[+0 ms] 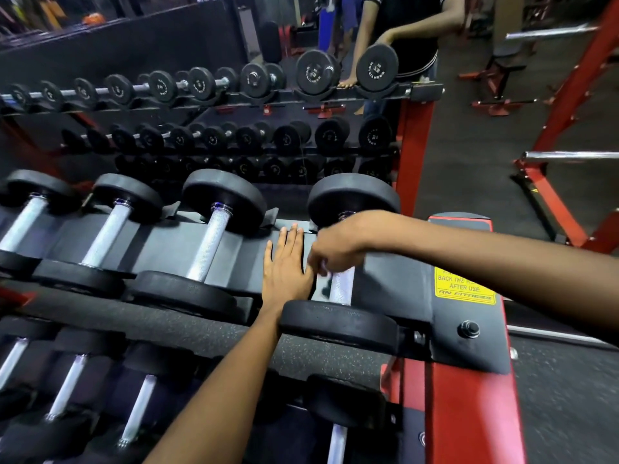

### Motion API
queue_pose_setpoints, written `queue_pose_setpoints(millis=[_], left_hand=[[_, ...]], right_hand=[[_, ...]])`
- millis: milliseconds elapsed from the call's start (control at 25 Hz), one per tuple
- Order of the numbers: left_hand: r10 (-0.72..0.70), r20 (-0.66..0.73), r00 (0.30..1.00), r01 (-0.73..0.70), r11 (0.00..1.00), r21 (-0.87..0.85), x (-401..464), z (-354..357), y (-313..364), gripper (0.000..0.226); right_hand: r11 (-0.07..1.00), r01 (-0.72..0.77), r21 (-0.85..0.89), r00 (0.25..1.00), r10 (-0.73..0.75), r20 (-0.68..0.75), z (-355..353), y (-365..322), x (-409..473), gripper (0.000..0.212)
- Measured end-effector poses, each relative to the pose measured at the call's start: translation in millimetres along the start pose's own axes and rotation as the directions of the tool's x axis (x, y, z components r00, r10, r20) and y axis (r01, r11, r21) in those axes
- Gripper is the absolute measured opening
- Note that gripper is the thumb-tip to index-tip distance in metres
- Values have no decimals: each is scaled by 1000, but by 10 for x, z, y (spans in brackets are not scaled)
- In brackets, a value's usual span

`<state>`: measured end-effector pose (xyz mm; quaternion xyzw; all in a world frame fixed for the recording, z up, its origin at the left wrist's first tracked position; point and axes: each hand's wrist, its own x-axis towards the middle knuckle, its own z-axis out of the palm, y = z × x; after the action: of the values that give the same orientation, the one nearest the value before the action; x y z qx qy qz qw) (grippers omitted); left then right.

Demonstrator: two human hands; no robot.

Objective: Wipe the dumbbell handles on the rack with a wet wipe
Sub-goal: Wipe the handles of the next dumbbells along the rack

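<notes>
Gym flooring of dark speckled rubber runs beneath a red-framed dumbbell rack [469, 396], whose top tier slopes toward the camera. On that tier the right hand [335, 246] reaches in from the right, fingers curled down around the upper part of the rightmost dumbbell's knurled steel handle [342, 284]; a small pale wad shows under the fingertips, seemingly the wet wipe [323, 266], though it is blurred. The left hand [284, 269] lies flat and relaxed, fingers straight and together, palm down on the grey tray just beside that handle, gripping nothing. The dumbbell's near black head [338, 324] sits below both hands, its far head [353, 197] just above the right wrist. Three more dumbbells [209, 242] rest in a row to the left, handles bare. Right of the hands a yellow sticker [464, 286] reads in part "BACK THE ... AFTER USE" and "RN FITNESS". A mirror behind shows another rack of dumbbells [315, 72] and a person standing by it.
</notes>
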<state>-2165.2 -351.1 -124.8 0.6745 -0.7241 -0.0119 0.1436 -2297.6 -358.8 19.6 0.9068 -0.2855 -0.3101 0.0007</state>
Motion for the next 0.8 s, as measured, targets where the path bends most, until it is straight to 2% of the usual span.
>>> queue_pose_setpoints(millis=[40,80,120,200,240,280,320,400,440,520,600,640,680,720,760,800], left_hand=[[-8,-27,1000,8,999,-34,-6,-1,6,72],[-12,-37,999,10,999,-51,-12,3,11,72],[-7,-30,1000,6,999,-46,-6,16,8,71],[1,13,1000,-1,1000,7,12,3,-5,67],[-3,27,1000,2,1000,31,17,-9,-7,67],[-6,29,1000,5,999,33,21,-19,-10,68],[-7,22,1000,7,1000,11,15,-28,-2,69],[-6,-26,1000,5,998,-63,-7,-18,23,67],[-9,-47,999,5,996,-85,-16,-8,32,64],[-19,-60,998,13,995,-97,-25,8,34,63],[-18,-60,998,12,995,-97,-37,8,26,62],[-15,-59,998,9,995,-99,-36,10,18,62],[-10,-56,998,4,995,-99,-33,9,13,62],[-8,-54,999,3,996,-94,-32,11,12,63],[-8,-52,999,4,996,-87,-30,10,15,64],[-11,-48,999,7,997,-82,-27,7,17,67]], right_hand=[[992,-93,-80,994,88,-62,-51,34,15,31],[977,-158,-146,986,150,-67,-52,33,39,33],[975,-152,-164,988,152,-15,-16,-13,103,35],[995,-19,-95,988,33,148,71,-191,221,38],[998,47,-31,985,-41,169,104,-266,180,37],[994,89,55,990,-94,103,146,-262,95,34],[980,134,145,991,-130,-35,193,-213,-36,31],[920,239,310,936,-133,-327,370,-155,-335,34],[877,284,388,902,-107,-418,493,-145,-490,38],[793,323,516,872,-37,-488,744,-138,-757,38],[771,138,622,886,185,-426,982,-118,-829,32],[720,14,694,844,364,-394,1048,-116,-804,31],[575,-31,817,769,536,-348,1086,-153,-734,31],[318,48,947,734,631,-249,1108,-235,-636,32],[-1,163,987,786,605,-129,1095,-330,-543,33],[-263,204,943,868,495,-50,1067,-413,-465,33]])
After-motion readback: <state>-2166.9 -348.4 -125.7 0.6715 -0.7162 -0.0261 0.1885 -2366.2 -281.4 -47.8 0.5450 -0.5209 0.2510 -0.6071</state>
